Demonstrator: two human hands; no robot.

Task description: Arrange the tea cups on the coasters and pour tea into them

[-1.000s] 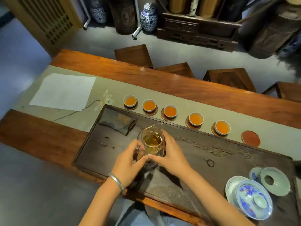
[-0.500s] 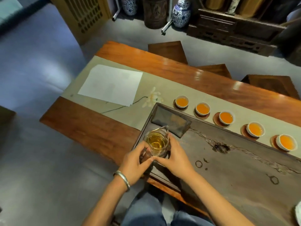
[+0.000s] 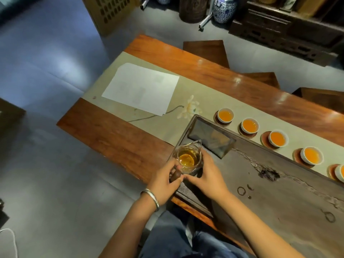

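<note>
A glass pitcher (image 3: 189, 158) with a little amber tea stands at the near left corner of the dark stone tea tray (image 3: 279, 198). My left hand (image 3: 163, 185) grips its dark wooden handle from the left. My right hand (image 3: 208, 175) cups its right side, thumb meeting the left fingers. Along the tray's far edge, on the beige runner (image 3: 167, 125), stands a row of white cups filled with orange tea on brown coasters: first cup (image 3: 225, 115), second cup (image 3: 250, 125), third cup (image 3: 277, 138), and several more to the right, the last cut off by the frame edge.
A dark folded cloth (image 3: 211, 138) lies in the tray's far left corner, just beyond the pitcher. White paper sheets (image 3: 141, 88) rest on the runner at left. Wooden stools (image 3: 206, 51) stand behind the wooden table (image 3: 115, 135). Blue-and-white jars (image 3: 224, 9) sit on the floor.
The view has swung left. The pitcher, held in both hands, has moved left along the tray to its near left corner; the cups stayed in their row.
</note>
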